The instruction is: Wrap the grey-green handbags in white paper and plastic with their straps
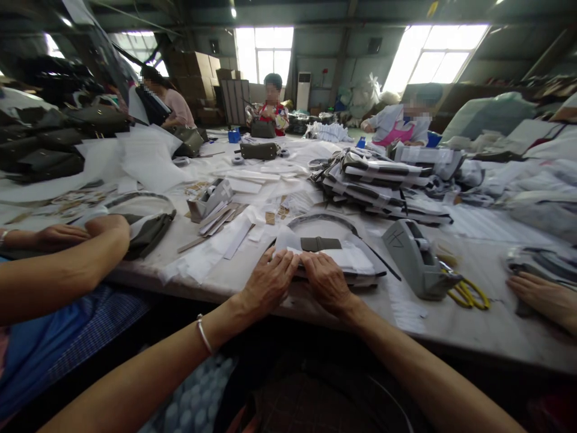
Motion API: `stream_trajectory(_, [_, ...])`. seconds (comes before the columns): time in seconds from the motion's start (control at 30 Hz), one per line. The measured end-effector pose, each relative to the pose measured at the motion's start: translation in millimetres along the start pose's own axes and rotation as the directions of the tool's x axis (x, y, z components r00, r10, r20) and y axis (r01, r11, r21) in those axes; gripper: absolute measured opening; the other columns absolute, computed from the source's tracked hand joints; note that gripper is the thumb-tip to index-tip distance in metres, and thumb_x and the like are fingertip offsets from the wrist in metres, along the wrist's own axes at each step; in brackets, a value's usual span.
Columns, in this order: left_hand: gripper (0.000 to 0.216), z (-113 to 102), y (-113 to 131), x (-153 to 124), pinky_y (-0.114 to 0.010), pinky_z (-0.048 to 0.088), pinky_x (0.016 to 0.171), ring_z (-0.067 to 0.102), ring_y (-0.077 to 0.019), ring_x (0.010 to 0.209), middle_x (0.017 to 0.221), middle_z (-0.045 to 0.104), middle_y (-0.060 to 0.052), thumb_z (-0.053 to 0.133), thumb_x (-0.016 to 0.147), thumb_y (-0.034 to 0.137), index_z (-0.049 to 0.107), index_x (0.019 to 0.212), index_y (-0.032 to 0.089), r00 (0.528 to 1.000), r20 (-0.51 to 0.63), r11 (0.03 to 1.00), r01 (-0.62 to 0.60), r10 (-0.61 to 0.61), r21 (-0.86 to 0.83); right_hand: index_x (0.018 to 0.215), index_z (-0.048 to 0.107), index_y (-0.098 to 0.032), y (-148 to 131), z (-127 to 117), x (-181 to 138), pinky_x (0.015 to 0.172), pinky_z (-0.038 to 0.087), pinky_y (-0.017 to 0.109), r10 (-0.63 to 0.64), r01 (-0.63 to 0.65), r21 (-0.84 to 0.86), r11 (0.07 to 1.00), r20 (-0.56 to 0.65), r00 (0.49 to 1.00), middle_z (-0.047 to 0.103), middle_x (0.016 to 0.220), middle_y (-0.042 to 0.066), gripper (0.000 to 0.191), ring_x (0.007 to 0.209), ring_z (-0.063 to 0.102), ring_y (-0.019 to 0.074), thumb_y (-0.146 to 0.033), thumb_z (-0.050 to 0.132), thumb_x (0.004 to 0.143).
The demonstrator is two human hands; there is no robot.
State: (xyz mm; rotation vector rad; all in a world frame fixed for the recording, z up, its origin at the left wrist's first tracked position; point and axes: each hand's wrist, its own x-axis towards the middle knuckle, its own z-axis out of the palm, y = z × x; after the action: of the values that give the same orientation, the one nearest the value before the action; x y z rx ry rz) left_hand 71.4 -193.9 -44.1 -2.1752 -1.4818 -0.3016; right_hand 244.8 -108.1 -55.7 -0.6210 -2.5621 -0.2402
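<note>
My left hand [269, 281] and my right hand [327, 281] lie side by side, palms down, fingers stretched flat on a dark bag part wrapped in white paper [342, 258] at the table's near edge. A dark olive tab [321, 243] shows just beyond my fingertips, on top of the paper. A thin bracelet [204, 334] circles my left wrist. Neither hand grips anything; both press on the wrapped piece.
A grey tape dispenser [417, 258] and yellow-handled scissors [469, 294] lie to the right. A second dispenser [210, 199] sits mid-table. Wrapped bag parts [383, 180] are stacked behind. Co-workers' arms rest at left [67, 252] and right [545, 297]. Other people sit at the far end.
</note>
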Motion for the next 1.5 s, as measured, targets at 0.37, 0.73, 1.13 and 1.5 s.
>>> stream_trajectory(0.37, [0.023, 36, -1, -8, -0.036, 0.055, 0.084, 0.066, -0.023, 0.095, 0.106, 0.069, -0.012, 0.049, 0.095, 0.011, 0.059, 0.116, 0.012, 0.951, -0.31, 0.999, -0.023, 0.012, -0.032, 0.108, 0.057, -0.016, -7, 11, -3, 0.101, 0.046, 0.04, 0.042, -0.039, 0.051, 0.998, -0.07, 0.997, 0.068, 0.111, 0.012, 0.018, 0.105, 0.061, 0.0258, -0.015, 0.045, 0.095])
stream_trajectory(0.73, [0.033, 48, 14, -20, -0.038, 0.055, 0.095, 0.064, -0.0218, 0.107, 0.112, 0.069, -0.012, 0.042, 0.098, 0.011, 0.058, 0.127, 0.011, 0.904, -0.394, 0.98, 0.11, -0.167, -0.164, 0.117, 0.061, -0.016, 4, -10, 5, 0.105, 0.046, 0.047, 0.043, -0.099, 0.237, 0.966, 0.228, 0.973, 0.065, 0.125, 0.014, 0.04, 0.117, 0.059, 0.0309, -0.016, 0.071, 0.079])
stream_trajectory(1.13, [0.034, 48, 12, -22, -0.036, 0.051, 0.104, 0.062, -0.0191, 0.113, 0.112, 0.071, -0.009, 0.038, 0.101, 0.011, 0.064, 0.123, 0.012, 0.864, -0.437, 0.957, 0.152, -0.25, -0.248, 0.132, 0.06, -0.02, 79, -19, 108, 0.089, 0.051, 0.037, 0.132, -0.271, 0.152, 0.95, 0.591, 0.796, 0.073, 0.111, 0.009, 0.043, 0.101, 0.069, 0.0266, -0.03, 0.06, 0.09])
stream_trajectory(1.5, [0.04, 60, 14, -24, -0.037, 0.04, 0.113, 0.058, -0.0191, 0.121, 0.115, 0.07, -0.008, 0.031, 0.103, 0.011, 0.065, 0.124, 0.012, 0.83, -0.466, 0.919, 0.133, -0.308, -0.371, 0.095, 0.075, -0.024, 208, -14, 97, 0.071, 0.043, 0.032, 0.694, -0.562, -0.408, 0.72, 0.428, 0.578, 0.074, 0.099, 0.008, 0.023, 0.096, 0.067, 0.0277, -0.038, 0.057, 0.091])
